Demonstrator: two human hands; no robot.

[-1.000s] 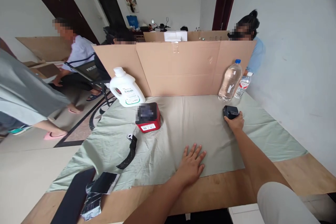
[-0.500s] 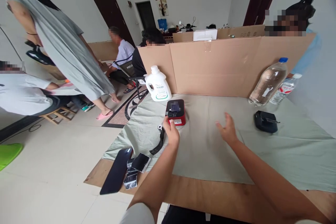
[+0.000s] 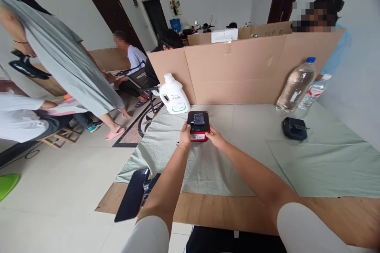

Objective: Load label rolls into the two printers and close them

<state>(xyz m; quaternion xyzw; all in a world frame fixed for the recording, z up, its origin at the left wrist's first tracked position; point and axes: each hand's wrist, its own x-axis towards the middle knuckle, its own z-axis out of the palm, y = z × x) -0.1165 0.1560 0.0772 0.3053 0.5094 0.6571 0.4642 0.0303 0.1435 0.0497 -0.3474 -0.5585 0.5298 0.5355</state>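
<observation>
A small red box with a black top point(image 3: 198, 127) stands on the cloth-covered table in front of me, a white label on its near side. My left hand point(image 3: 185, 136) grips its left side, and my right hand point(image 3: 216, 138) grips its near right corner. Behind the box, a bit to the left, is a white jug-shaped bottle with a handle point(image 3: 174, 95). A dark phone point(image 3: 132, 195) lies at the table's left edge, with dark shiny packets point(image 3: 147, 187) partly hidden by my left forearm.
A cardboard divider point(image 3: 231, 73) closes off the table's far side. Against its right end lean a large clear bottle point(image 3: 296, 87) and a smaller one point(image 3: 314, 91). A black case point(image 3: 294, 129) sits nearer. Several people are beyond the table and at left.
My right hand has swung left from above the cloth to the red box. Both hands, apart from it before, now hold its sides. The view has shifted slightly.
</observation>
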